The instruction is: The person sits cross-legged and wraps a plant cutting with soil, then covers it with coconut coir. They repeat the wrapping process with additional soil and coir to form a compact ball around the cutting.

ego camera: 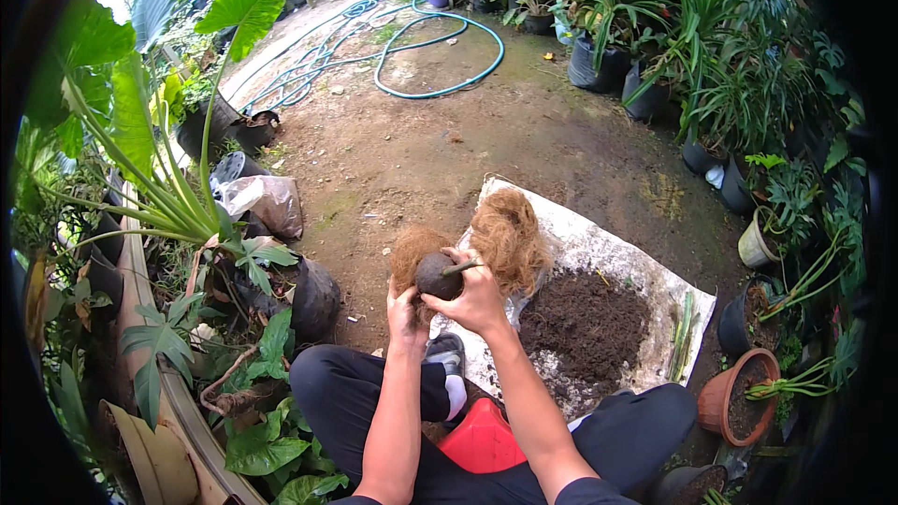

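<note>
My right hand (473, 293) grips a dark brown ball of soil (438, 276) with a short green stem (459, 267) sticking out of it. Under and beside the ball, my left hand (405, 315) holds a wad of tan coconut fibre (415, 252). The ball rests against this fibre, and my left fingers are partly hidden beneath it. A larger heap of loose coconut fibre (511, 242) lies just beyond my right hand, on a dirty white sheet (596, 228). Dark potting soil (586, 326) is piled on the same sheet, right of my right forearm.
Cut green stalks (680, 337) lie on the sheet's right side. A red plastic stool (484, 438) is between my legs. Potted plants line both sides, including a terracotta pot (740, 396) at right and a black grow bag (316, 301) at left. A blue-green hose (435, 95) lies coiled ahead.
</note>
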Motion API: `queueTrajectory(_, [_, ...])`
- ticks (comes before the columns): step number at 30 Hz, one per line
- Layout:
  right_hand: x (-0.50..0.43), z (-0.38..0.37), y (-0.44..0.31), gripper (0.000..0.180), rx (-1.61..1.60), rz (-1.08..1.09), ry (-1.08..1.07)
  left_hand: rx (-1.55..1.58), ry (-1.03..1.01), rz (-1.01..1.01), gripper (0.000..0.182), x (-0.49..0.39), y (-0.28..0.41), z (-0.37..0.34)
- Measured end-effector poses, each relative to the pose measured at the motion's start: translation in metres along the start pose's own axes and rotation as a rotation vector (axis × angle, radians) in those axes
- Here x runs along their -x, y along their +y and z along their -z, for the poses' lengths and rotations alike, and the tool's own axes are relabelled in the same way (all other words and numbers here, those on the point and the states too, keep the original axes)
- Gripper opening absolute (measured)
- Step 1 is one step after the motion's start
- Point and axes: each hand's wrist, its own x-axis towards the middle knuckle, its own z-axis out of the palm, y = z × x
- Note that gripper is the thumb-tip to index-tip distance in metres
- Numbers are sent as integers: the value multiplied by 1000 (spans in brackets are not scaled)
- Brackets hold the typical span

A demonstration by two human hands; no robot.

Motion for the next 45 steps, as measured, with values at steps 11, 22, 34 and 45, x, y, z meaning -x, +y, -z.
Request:
queueTrajectory(11, [-4, -10, 8, 84, 276, 135, -45, -97, -137, -116, 60, 1, 1, 0])
queueTrajectory(22, [14, -21, 66, 65, -1154, -655, 168, 95, -133, 131, 64, 1, 1, -5])
queueTrajectory(34, [14, -33, 62, 52, -689, -298, 300, -347, -177, 259, 90, 17, -1, -25])
queueTrajectory(45, [5, -11, 69, 68, -1098, -271, 279, -163, -66, 392, 59, 2, 8, -2])
